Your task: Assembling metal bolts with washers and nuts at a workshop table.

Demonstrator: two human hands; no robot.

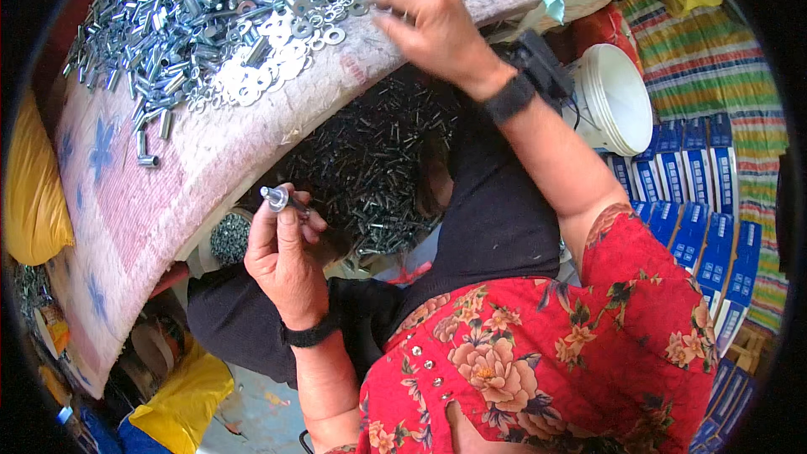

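My left hand [287, 273] is closed, its thumb and fingers pinching a small metal expansion bolt [276, 197] whose silver tip and collar point up. My right hand [433, 34] hovers at the table's near edge, beside the loose flat washers [267, 63] and spring washers [336, 8]. Motion smears its fingertips, and whether anything is between them cannot be made out. Left of the washers lies a large heap of metal sleeves [181, 13], all on a padded, patterned cloth [206, 143].
Below the table edge, a dark mass of bolts [378, 151] lies between my knees. A small container of metal parts [229, 240] stands near my left hand. To the right are a white bucket [626, 101], stacked blue boxes [689, 231] and a striped sheet [698, 50].
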